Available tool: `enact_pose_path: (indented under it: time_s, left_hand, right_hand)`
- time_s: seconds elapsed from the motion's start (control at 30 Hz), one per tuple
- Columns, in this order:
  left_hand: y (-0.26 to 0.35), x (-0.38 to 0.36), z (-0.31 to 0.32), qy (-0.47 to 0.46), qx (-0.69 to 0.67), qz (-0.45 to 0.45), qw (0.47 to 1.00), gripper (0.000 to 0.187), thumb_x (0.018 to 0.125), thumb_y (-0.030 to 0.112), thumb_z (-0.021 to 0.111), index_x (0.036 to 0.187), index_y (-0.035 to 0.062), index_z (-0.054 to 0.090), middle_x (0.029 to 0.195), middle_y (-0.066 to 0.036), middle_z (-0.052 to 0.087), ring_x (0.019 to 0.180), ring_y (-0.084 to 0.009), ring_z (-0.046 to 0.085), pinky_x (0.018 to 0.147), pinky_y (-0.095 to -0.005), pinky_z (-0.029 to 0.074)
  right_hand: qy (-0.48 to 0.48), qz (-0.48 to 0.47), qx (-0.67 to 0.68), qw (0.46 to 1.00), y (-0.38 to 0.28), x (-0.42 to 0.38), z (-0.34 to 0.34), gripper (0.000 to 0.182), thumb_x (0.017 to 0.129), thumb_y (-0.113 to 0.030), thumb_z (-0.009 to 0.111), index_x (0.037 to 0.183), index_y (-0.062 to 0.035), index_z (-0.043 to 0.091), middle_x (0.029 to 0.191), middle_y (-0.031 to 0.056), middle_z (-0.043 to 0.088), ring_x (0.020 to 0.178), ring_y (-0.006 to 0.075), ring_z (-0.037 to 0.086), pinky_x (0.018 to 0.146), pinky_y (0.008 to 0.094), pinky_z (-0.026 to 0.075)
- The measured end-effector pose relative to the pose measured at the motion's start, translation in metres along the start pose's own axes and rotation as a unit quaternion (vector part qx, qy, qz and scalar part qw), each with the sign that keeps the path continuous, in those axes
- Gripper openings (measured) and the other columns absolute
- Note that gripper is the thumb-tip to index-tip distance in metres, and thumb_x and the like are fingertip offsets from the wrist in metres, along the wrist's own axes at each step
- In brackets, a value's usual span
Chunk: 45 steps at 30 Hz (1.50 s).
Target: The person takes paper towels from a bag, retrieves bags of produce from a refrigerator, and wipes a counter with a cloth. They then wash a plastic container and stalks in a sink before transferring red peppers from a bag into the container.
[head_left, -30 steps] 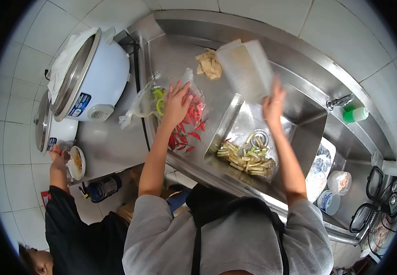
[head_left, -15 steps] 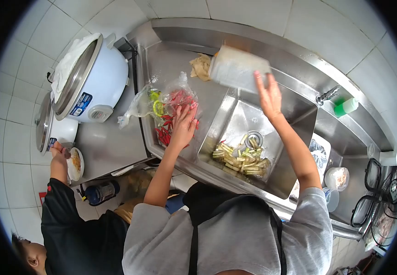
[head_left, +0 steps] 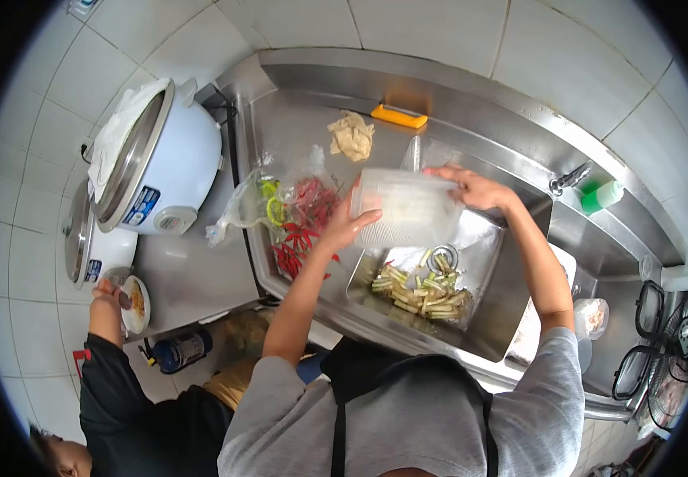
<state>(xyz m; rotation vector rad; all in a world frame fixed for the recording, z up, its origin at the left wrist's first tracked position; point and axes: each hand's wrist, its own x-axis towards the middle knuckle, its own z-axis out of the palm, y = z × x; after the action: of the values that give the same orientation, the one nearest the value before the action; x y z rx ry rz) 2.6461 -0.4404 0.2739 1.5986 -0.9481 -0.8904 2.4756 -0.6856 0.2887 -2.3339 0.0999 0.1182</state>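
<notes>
Both my hands hold a clear plastic container (head_left: 403, 208) over the steel sink (head_left: 511, 302). My left hand (head_left: 347, 225) grips its left end and my right hand (head_left: 473, 187) grips its far right edge. Below the container, cut pale green vegetable sticks (head_left: 419, 286) lie in the sink basin around the drain. Red chillies (head_left: 303, 230) are spread on a plastic bag on the steel counter just left of my left hand.
A beige cloth (head_left: 351, 135) and an orange sponge (head_left: 399, 116) lie at the counter's back. A white rice cooker (head_left: 161, 151) stands left. Another person's hand (head_left: 106, 292) holds a plate (head_left: 136, 304) at lower left. Faucet (head_left: 568, 176) and green bottle (head_left: 602, 195) sit right.
My right hand brought the container down from the back of the counter to over the sink. My left hand left the chillies and took hold of the container's left end.
</notes>
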Motion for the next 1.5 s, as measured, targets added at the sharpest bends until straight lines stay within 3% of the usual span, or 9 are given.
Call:
enact_pose_path:
  time_s: [0.13, 0.53, 0.67, 0.87, 0.9, 1.0, 1.07, 1.13, 1.5]
  left_hand:
    - [-0.057, -0.010, 0.028, 0.050, -0.046, -0.057, 0.996, 0.072, 0.080, 0.025, 0.061, 0.137, 0.0059, 0.021, 0.123, -0.017, 0.045, 0.111, -0.0212, 0.045, 0.095, -0.0317, 0.035]
    - [-0.098, -0.034, 0.081, 0.009, -0.008, -0.074, 0.997, 0.074, 0.088, 0.034, 0.050, 0.138, -0.0005, 0.006, 0.142, -0.020, 0.016, 0.132, -0.0251, 0.014, 0.106, -0.0317, 0.013]
    - [-0.085, -0.022, 0.068, 0.060, 0.011, -0.111, 0.992, 0.068, 0.090, 0.039, 0.043, 0.140, 0.0085, 0.007, 0.139, -0.022, 0.023, 0.128, -0.0309, 0.027, 0.103, -0.0332, 0.021]
    - [-0.064, 0.000, 0.076, 0.070, -0.145, -0.204, 0.966, 0.067, 0.091, 0.045, 0.037, 0.140, 0.0126, 0.005, 0.128, -0.017, 0.040, 0.106, -0.0254, 0.048, 0.086, -0.0335, 0.040]
    - [-0.050, 0.004, 0.082, 0.050, -0.147, -0.249, 0.956, 0.065, 0.090, 0.047, 0.036, 0.140, 0.0147, 0.008, 0.123, -0.015, 0.044, 0.097, -0.0222, 0.050, 0.078, -0.0342, 0.044]
    - [-0.068, 0.009, 0.114, 0.092, 0.036, 0.036, 0.994, 0.062, 0.089, 0.046, 0.040, 0.139, 0.0188, 0.015, 0.130, -0.018, 0.038, 0.109, -0.0287, 0.047, 0.089, -0.0390, 0.039]
    - [-0.039, 0.004, 0.113, 0.060, -0.085, -0.012, 0.995, 0.059, 0.089, 0.041, 0.043, 0.137, 0.0156, 0.021, 0.135, -0.019, 0.031, 0.123, -0.0303, 0.032, 0.102, -0.0383, 0.026]
    - [-0.033, 0.014, 0.117, 0.112, 0.037, 0.131, 0.984, 0.059, 0.088, 0.042, 0.044, 0.136, 0.0155, 0.024, 0.133, -0.017, 0.035, 0.119, -0.0297, 0.036, 0.099, -0.0380, 0.028]
    - [-0.024, 0.021, 0.109, 0.063, 0.200, 0.111, 0.971, 0.055, 0.089, 0.029, 0.046, 0.137, 0.0180, 0.022, 0.125, -0.018, 0.043, 0.108, -0.0338, 0.044, 0.092, -0.0408, 0.034]
  right_hand:
    - [-0.128, 0.121, 0.117, 0.977, -0.010, 0.030, -0.058, 0.067, 0.082, -0.047, 0.053, 0.136, -0.0149, 0.029, 0.137, 0.0155, 0.031, 0.124, 0.0299, 0.034, 0.100, 0.0383, 0.032]
    - [0.276, -0.037, -0.230, 0.933, 0.038, 0.281, 0.106, 0.036, 0.082, -0.028, 0.054, 0.115, -0.0115, 0.053, 0.126, 0.0120, 0.042, 0.115, 0.0355, 0.037, 0.092, 0.0443, 0.036]
    - [0.350, -0.093, -0.021, 0.932, 0.056, 0.233, 0.091, 0.020, 0.084, -0.017, 0.049, 0.097, -0.0038, 0.057, 0.095, 0.0154, 0.057, 0.087, 0.0318, 0.053, 0.077, 0.0410, 0.042]
    - [0.346, 0.291, 0.340, 0.825, -0.034, 0.019, 0.090, 0.023, 0.080, -0.004, 0.040, 0.098, 0.0007, 0.053, 0.094, 0.0191, 0.056, 0.093, 0.0308, 0.053, 0.082, 0.0435, 0.042]
    - [0.393, 0.173, 0.230, 0.873, -0.017, 0.014, 0.142, 0.021, 0.080, -0.003, 0.041, 0.098, 0.0000, 0.053, 0.096, 0.0176, 0.056, 0.093, 0.0303, 0.052, 0.081, 0.0437, 0.042]
    - [0.424, 0.020, -0.010, 0.905, 0.004, 0.005, 0.172, 0.020, 0.078, -0.001, 0.044, 0.096, -0.0010, 0.051, 0.100, 0.0162, 0.054, 0.094, 0.0315, 0.051, 0.080, 0.0432, 0.042]
    - [0.407, -0.009, -0.121, 0.906, 0.017, -0.008, 0.158, 0.020, 0.077, 0.001, 0.046, 0.096, -0.0014, 0.050, 0.101, 0.0162, 0.053, 0.095, 0.0331, 0.050, 0.079, 0.0425, 0.042]
    - [0.449, 0.091, -0.047, 0.888, 0.042, -0.028, 0.142, 0.020, 0.075, 0.002, 0.048, 0.094, -0.0022, 0.050, 0.101, 0.0179, 0.052, 0.097, 0.0356, 0.049, 0.080, 0.0415, 0.041]
    - [0.515, 0.174, 0.361, 0.758, 0.044, -0.081, 0.128, 0.026, 0.084, -0.023, 0.051, 0.100, -0.0036, 0.056, 0.098, 0.0132, 0.059, 0.091, 0.0233, 0.056, 0.080, 0.0314, 0.044]
